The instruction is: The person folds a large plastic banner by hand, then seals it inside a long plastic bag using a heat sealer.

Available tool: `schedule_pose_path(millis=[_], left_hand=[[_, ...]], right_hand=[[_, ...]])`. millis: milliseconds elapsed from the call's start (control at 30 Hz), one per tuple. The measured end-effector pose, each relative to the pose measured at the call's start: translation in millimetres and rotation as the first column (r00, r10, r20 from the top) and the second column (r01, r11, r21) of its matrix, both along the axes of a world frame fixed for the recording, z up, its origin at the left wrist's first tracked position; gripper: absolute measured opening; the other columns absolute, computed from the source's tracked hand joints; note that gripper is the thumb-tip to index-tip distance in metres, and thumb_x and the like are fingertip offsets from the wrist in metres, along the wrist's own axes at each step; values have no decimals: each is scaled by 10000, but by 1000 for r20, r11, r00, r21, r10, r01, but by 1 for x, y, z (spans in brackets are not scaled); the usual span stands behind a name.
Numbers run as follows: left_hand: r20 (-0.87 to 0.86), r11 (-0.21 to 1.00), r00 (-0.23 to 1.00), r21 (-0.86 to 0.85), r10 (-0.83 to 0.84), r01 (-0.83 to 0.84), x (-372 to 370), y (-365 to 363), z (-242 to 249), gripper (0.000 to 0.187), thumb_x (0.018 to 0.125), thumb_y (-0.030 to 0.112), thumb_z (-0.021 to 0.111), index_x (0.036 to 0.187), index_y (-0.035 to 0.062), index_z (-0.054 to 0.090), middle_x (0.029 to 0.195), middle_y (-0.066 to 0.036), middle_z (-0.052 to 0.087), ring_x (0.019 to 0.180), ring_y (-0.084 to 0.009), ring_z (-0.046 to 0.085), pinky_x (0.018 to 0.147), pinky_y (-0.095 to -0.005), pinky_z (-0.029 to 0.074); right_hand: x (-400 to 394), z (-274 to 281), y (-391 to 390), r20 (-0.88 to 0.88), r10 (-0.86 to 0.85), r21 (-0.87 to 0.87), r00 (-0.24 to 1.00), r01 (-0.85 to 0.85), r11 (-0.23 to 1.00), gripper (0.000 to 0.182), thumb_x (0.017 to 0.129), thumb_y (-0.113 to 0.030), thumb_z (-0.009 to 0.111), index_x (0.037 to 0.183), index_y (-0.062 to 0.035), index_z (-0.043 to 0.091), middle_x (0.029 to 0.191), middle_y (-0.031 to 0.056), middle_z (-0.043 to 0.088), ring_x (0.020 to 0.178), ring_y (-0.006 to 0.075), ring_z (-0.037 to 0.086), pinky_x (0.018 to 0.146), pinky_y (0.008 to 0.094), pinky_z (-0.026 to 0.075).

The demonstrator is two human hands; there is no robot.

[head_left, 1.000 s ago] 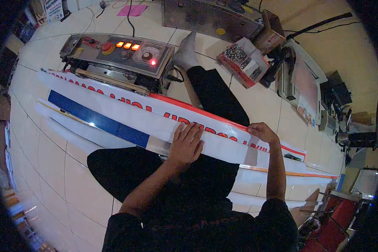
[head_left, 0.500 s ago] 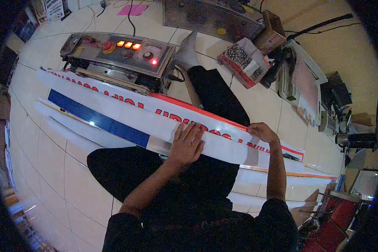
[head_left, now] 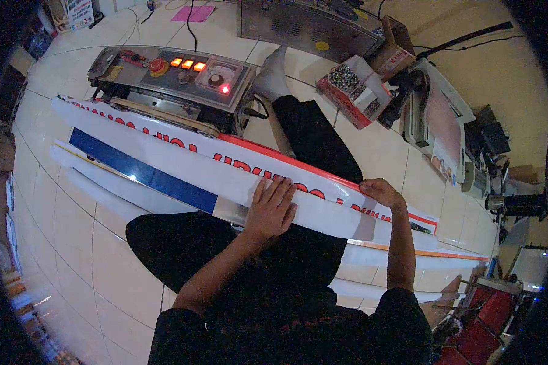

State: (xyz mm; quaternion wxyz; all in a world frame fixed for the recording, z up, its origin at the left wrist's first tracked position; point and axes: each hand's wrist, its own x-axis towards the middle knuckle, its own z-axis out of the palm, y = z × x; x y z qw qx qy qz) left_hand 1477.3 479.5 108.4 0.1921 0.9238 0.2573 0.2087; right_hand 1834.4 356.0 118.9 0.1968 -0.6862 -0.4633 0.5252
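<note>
A long white printed strip with red lettering and a red edge lies across my lap and runs left under a sealing machine with lit orange lamps. My left hand rests flat on the strip, fingers spread. At the strip's far edge my right hand has its fingers curled over the red border. Beneath lies a second strip with a blue band.
I sit on a white tiled floor, one leg with a grey sock stretched toward the machine. A red box of small parts and other equipment stand at the right. A metal cabinet is behind, and more white strips lie to my right.
The lettered strip has slid left toward the machine, its red letters shifting under my hands. Both hands stay almost where they were.
</note>
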Motion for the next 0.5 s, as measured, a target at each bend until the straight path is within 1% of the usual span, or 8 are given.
schedule_pose_path(millis=[33, 100, 233, 300, 367, 400, 433, 500], left_hand=[[2, 1000, 1000, -6, -2, 2, 1, -2, 0, 490, 858, 265, 570, 1278, 24, 497, 1342, -158, 468, 1298, -298, 383, 1111, -542, 190], [-11, 1000, 1000, -10, -2, 2, 4, -4, 3, 490, 859, 265, 567, 1279, 23, 497, 1343, -158, 468, 1298, -298, 383, 1110, -540, 192], [-25, 1000, 1000, -3, 1, -1, 9, -9, 1, 498, 859, 264, 558, 1285, 14, 491, 1345, -156, 467, 1295, -300, 387, 1110, -536, 193], [-22, 1000, 1000, -8, 2, -3, 12, -12, 3, 498, 861, 263, 556, 1284, 10, 490, 1345, -157, 466, 1293, -301, 390, 1110, -536, 192], [-20, 1000, 1000, -14, 3, -4, 14, -15, 4, 497, 863, 261, 555, 1284, 6, 489, 1346, -158, 466, 1291, -302, 393, 1110, -537, 191], [-21, 1000, 1000, -10, 1, -1, 15, -16, 4, 492, 877, 271, 546, 1283, -1, 490, 1338, -161, 474, 1297, -294, 389, 1118, -521, 182], [-22, 1000, 1000, -5, -2, 2, 16, -17, 4, 487, 892, 280, 536, 1282, -8, 491, 1331, -165, 482, 1303, -286, 385, 1126, -506, 173], [-29, 1000, 1000, -10, -1, 1, 19, -20, 6, 488, 892, 282, 536, 1282, -8, 490, 1332, -163, 483, 1305, -289, 384, 1127, -508, 171]], right_hand=[[1, -1, -3, 1, -1, -3, 1000, 1, 1000, 267, 961, -257, 537, 903, -11, 625, 762, -19, 569, 748, 88, 493, 713, 254, 433], [3, -3, -7, -14, -20, 35, 1000, 21, 999, 252, 963, -237, 531, 867, -16, 603, 735, -36, 521, 721, 87, 445, 679, 250, 410], [8, -2, -11, -4, -15, 28, 1000, 15, 999, 244, 961, -231, 533, 851, -21, 589, 720, -39, 505, 710, 86, 435, 664, 249, 404], [8, 3, -12, 39, 21, 30, 999, -22, 999, 258, 959, -238, 535, 823, -21, 570, 705, -39, 493, 701, 87, 427, 652, 254, 402], [11, 0, -15, 26, 14, 48, 1000, -15, 999, 269, 959, -244, 535, 812, -21, 565, 700, -37, 487, 697, 87, 423, 649, 253, 400], [12, -1, -16, 12, 7, 66, 1000, -8, 998, 280, 959, -251, 536, 800, -22, 560, 696, -35, 481, 692, 87, 418, 645, 253, 399], [14, -2, -18, 12, 8, 66, 1000, -8, 998, 280, 959, -251, 536, 800, -22, 560, 696, -35, 481, 692, 87, 418, 645, 253, 399], [15, 3, -18, -7, -2, 41, 1000, 2, 999, 303, 960, -269, 534, 780, -27, 555, 681, -34, 472, 674, 87, 408, 625, 257, 389]])
